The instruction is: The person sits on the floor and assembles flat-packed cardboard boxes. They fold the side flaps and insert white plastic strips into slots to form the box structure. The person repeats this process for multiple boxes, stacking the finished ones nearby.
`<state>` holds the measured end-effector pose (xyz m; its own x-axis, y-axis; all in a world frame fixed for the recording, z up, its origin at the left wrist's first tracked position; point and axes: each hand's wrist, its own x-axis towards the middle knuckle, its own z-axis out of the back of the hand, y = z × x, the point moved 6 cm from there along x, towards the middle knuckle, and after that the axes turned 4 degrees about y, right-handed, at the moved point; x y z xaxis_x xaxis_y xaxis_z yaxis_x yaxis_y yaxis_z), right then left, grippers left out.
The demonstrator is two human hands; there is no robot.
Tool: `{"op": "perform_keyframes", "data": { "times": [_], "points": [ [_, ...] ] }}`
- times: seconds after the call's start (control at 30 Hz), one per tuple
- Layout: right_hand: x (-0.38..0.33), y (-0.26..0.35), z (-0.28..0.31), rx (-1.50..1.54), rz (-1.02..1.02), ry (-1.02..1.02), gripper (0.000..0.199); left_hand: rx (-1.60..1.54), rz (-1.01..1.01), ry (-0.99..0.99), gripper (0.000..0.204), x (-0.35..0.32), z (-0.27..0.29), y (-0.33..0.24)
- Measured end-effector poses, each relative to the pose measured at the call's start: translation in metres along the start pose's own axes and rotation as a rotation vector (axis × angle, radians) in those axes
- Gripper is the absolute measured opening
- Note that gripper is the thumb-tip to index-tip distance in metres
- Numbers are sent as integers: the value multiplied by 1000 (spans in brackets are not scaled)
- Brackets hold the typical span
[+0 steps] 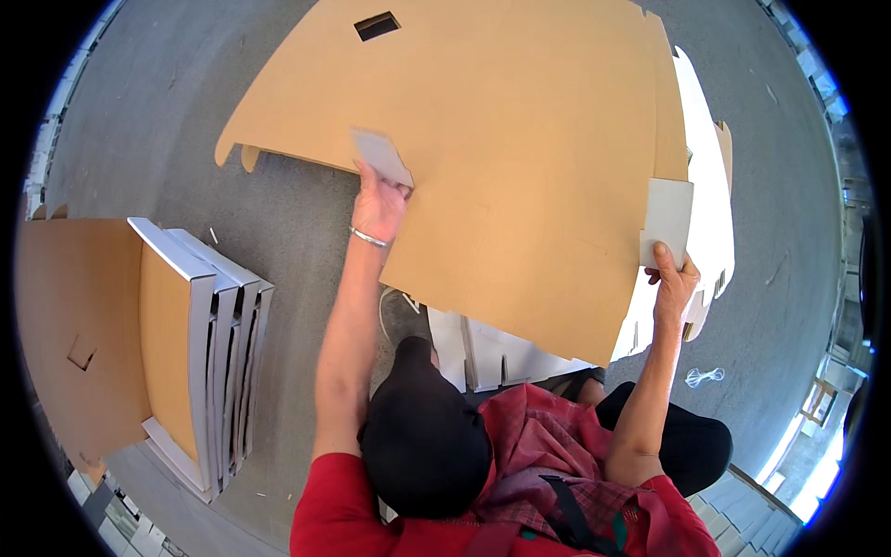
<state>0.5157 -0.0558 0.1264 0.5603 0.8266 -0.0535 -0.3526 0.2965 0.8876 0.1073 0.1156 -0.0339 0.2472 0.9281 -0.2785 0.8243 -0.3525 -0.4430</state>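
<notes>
A large brown cardboard sheet (520, 158) with die-cut edges and a slot spreads out in front of me. My left hand (379, 204) grips a pale flap (382, 156) folded up at the sheet's left edge; the flap is slightly blurred. At the right edge, my right hand (674, 286) has its thumb on another pale flap (666, 221), with the fingers curled behind it. More white-faced cardboard (710, 200) lies under the sheet and shows past its right side and near edge.
Folded white-and-brown cardboard pieces (200, 362) stand stacked on the left. A small bundle of white string (704, 377) lies on the grey floor (775, 278) to the right. My black-clad knees (422, 441) are close to the sheet's near edge.
</notes>
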Motion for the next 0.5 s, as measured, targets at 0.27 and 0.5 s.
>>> {"op": "perform_keyframes", "data": {
  "times": [0.27,0.5],
  "points": [
    [-30,35,-73,-610,401,231,38,615,-116,-205,29,-37,-77,-58],
    [-22,66,-81,-575,460,304,33,284,-14,135,50,-17,-53,-116]
  ]
}}
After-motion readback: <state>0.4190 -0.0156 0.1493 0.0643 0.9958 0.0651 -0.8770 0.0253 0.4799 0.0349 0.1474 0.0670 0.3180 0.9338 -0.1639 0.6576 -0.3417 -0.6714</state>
